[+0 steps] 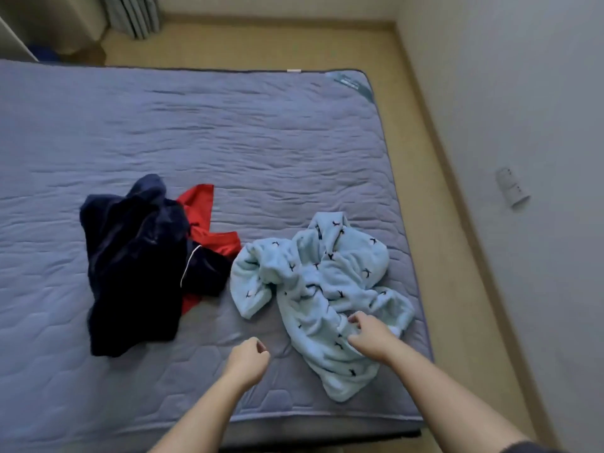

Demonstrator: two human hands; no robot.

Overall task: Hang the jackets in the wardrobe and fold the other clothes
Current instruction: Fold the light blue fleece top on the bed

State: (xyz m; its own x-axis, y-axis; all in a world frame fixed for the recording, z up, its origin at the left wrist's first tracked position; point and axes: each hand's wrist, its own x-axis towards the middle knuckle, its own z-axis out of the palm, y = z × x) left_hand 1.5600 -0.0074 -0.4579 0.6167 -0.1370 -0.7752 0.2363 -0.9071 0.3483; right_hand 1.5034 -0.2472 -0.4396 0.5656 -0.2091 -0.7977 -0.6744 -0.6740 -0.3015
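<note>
Looking down, head view: right hand (369, 335) pinches a fold of the light blue fleece garment (313, 279), which lies crumpled at the near right of the bed (228, 132). Left hand (248, 358) hovers just left of it above the quilted cover, fingers curled in, holding nothing. Navy garment (130, 263) is heaped further left, lying over a red garment (199, 204) whose edge comes just beside the fleece.

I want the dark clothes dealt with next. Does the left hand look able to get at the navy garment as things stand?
Probably yes. The left hand holds nothing, and only bare mattress lies between it and the navy garment, which lies on top of the red garment.
</note>
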